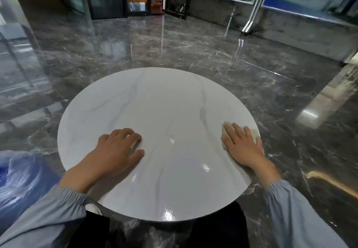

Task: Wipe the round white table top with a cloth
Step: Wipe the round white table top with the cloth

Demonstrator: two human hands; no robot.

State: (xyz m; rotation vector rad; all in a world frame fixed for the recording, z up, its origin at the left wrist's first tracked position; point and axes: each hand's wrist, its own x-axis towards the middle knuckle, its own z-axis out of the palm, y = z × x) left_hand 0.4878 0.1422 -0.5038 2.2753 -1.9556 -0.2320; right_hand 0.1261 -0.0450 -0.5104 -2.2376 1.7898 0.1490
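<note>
right grip point(242, 147) flat, fingers straight, pressing pale green cloth point(255, 135) at table point(155, 102) right edge; left grip point(118, 147) loosely curled, empty, resting on table.

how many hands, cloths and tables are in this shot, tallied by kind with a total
hands: 2 (left hand resting bare on the table, right hand flat on the cloth)
cloths: 1 (pale green cloth near the table's right edge)
tables: 1 (round white table top)
total: 4
</note>
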